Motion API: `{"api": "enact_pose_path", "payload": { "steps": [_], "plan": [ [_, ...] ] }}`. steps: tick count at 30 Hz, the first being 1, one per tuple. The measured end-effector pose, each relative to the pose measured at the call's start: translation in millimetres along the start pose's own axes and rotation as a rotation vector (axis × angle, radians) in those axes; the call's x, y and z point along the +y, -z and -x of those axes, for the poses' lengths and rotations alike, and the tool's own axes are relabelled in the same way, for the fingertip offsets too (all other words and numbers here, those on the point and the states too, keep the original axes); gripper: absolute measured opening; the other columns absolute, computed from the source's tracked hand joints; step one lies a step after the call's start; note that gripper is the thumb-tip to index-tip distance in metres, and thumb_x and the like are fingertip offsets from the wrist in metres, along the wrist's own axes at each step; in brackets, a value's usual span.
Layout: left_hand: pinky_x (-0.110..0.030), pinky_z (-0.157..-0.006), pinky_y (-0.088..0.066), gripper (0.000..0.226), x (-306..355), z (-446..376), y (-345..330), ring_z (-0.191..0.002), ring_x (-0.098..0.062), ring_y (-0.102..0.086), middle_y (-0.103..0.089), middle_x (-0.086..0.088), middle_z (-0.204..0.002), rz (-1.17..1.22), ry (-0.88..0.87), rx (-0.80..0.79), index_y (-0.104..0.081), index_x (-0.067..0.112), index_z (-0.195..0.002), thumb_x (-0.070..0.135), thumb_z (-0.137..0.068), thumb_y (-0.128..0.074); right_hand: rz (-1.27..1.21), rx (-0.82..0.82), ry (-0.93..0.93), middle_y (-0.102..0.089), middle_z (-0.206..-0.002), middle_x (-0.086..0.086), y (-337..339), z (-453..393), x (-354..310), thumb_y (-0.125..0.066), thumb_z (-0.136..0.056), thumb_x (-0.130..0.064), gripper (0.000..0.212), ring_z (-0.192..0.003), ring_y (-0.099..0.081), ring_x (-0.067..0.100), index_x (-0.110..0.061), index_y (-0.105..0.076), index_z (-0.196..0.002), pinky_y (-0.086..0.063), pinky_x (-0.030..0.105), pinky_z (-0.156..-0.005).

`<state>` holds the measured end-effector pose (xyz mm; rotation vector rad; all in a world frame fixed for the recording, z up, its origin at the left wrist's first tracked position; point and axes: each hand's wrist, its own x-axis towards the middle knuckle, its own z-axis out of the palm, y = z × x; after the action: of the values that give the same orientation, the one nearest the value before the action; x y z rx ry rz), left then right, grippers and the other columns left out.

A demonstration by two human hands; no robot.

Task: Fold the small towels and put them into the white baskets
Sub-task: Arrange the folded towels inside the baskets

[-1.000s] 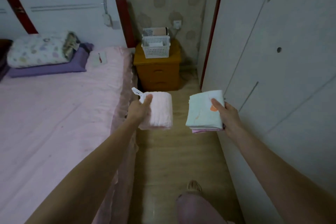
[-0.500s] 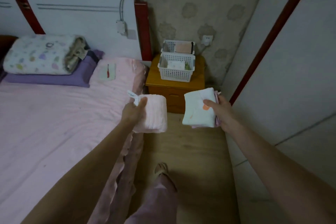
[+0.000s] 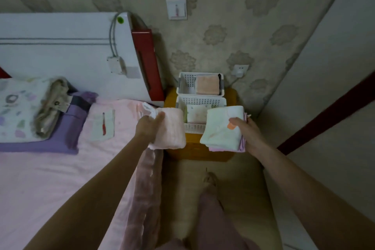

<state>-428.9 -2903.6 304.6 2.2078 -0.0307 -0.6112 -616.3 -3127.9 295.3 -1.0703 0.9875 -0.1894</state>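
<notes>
A dim bedroom with patterned wallpaper, a pink bed (image 3: 50, 168) filling the left and an orange nightstand (image 3: 203, 150) wedged at its head corner, seen from the head camera; on the nightstand stand two white baskets in line, the near basket (image 3: 203, 102) and the far basket (image 3: 187, 83) at twelve o'clock from it; the far one holds a folded peach towel (image 3: 207, 85) lying flat, the near one already holds a pale folded towel (image 3: 195, 114), with room judged left on either side; the left hand (image 3: 148, 128) grips a folded pink towel (image 3: 171, 132), thumb on top, fingers curled beneath; the right hand (image 3: 246, 134) pinches a stack of folded towels (image 3: 221, 128), white on top and pink beneath, thumb pressed on an orange mark; both bundles hang just in front of the near basket, which lies at twelve o'clock between them, the stack overlapping its right rim, so the right hand seems nearer; each bundle's long axis runs roughly toward the baskets.
</notes>
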Motion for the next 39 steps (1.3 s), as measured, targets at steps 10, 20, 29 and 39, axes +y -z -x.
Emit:
{"api": "enact_pose_path", "payload": {
  "steps": [10, 20, 29, 39],
  "plan": [
    [-0.032, -0.073, -0.039, 0.061, 57, -158, -29, -0.087, -0.024, -0.052, -0.061, -0.015, -0.107, 0.018, 0.166, 0.055, -0.052, -0.003, -0.121, 0.048, -0.089, -0.060, 0.175, -0.105, -0.080, -0.060, -0.125, 0.012, -83, -193, -81, -0.066, -0.088, -0.023, 0.056, -0.108, -0.061, 0.032, -0.020, -0.044, -0.139, -0.049, 0.052, -0.096],
    [-0.040, -0.087, -0.048, 0.060, 85, -279, -34, -0.107, -0.031, -0.058, -0.061, -0.014, -0.120, 0.031, 0.206, 0.014, -0.050, 0.002, -0.128, 0.042, -0.085, -0.067, 0.322, -0.059, -0.033, -0.067, -0.096, 0.006, -143, -297, -100, -0.063, -0.090, -0.015, 0.029, -0.096, -0.064, 0.027, -0.014, -0.057, -0.118, -0.052, 0.051, -0.092],
    [-0.042, -0.091, -0.048, 0.061, 95, -350, -60, -0.105, -0.030, -0.059, -0.063, -0.012, -0.115, 0.008, 0.199, 0.023, -0.052, 0.005, -0.125, 0.045, -0.082, -0.069, 0.231, -0.011, -0.069, -0.062, -0.106, 0.007, -173, -399, -111, -0.062, -0.091, -0.012, 0.050, -0.087, -0.063, 0.022, -0.013, -0.044, -0.137, -0.052, 0.034, -0.070],
    [-0.036, -0.085, -0.048, 0.060, 83, -372, -76, -0.106, -0.027, -0.059, -0.063, -0.008, -0.117, 0.040, 0.224, 0.136, -0.052, 0.010, -0.126, 0.043, -0.080, -0.071, 0.345, -0.047, -0.165, -0.063, -0.096, 0.013, -169, -446, -84, -0.061, -0.085, -0.001, 0.031, -0.090, -0.061, 0.031, -0.006, -0.056, -0.116, -0.052, 0.039, -0.077]
  ]
}}
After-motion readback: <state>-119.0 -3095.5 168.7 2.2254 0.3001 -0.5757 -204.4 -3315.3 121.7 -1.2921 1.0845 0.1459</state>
